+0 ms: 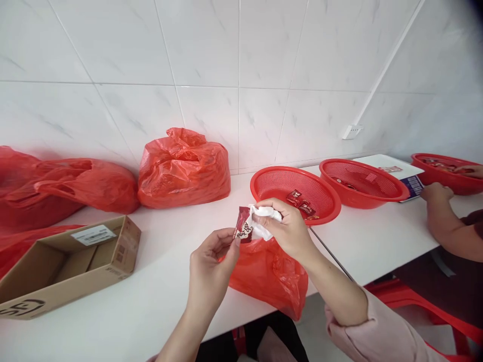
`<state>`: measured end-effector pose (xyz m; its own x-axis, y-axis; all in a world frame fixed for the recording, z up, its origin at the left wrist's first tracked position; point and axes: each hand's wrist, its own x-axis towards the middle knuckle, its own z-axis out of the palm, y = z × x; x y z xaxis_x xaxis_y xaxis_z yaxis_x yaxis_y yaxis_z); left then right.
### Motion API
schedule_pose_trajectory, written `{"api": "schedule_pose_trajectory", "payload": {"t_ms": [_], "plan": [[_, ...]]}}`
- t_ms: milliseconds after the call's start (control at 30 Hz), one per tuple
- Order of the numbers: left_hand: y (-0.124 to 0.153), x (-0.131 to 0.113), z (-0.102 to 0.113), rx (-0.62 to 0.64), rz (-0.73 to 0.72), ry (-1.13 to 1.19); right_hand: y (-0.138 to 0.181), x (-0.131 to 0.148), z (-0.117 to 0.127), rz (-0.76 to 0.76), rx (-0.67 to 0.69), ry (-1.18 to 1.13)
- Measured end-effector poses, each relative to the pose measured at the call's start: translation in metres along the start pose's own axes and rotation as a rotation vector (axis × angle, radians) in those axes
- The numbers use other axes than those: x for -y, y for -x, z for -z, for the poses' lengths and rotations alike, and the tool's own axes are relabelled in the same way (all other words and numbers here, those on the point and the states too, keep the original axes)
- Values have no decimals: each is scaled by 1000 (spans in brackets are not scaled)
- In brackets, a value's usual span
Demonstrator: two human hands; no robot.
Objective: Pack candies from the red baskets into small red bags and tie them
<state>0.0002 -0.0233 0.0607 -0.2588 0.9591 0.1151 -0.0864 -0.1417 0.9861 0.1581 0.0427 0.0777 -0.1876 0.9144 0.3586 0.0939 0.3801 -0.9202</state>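
Left hand point(211, 261) pinching the small red packet point(243, 230) at its lower edge. Right hand point(287, 229) closed on a white cloth point(264, 221) against the packet, above a red plastic bag point(269, 274) on the tabletop point(151, 301).

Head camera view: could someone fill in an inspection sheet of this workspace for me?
Surface: white table, against a tiled wall.
Job's things: small red packet and white cloth, held above a red plastic bag at the table edge.
Clutter: open cardboard box; tied red bag; nearest red basket holding packets; two more baskets beyond.
Hands: left hand pinches the packet; right hand grips the cloth.
Cables: nothing seen.
Surroundings: another person's arm at far right.
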Motion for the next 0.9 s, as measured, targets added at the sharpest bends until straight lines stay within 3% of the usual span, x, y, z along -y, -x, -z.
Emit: {"api": "schedule_pose_trajectory", "payload": {"t_ms": [133,233,333,433,533,700,900], "plan": [[-4,-7,3,244,66,137,5,1,-8,136,55,116],[-10,-7,5,319,141,227,7,2,-11,229,126,165],[-13,-1,7,272,176,293,1,-2,-6,155,104,113],[-14,3,9,161,208,360,-9,-11,5,10,-46,-32],[-14,4,10,141,236,363,-14,-15,14,-12,-154,-68],[-9,2,4,126,150,272,-2,-1,10,95,-31,110],[2,0,-4,74,-81,-28,11,8,-14,-60,137,59]]}}
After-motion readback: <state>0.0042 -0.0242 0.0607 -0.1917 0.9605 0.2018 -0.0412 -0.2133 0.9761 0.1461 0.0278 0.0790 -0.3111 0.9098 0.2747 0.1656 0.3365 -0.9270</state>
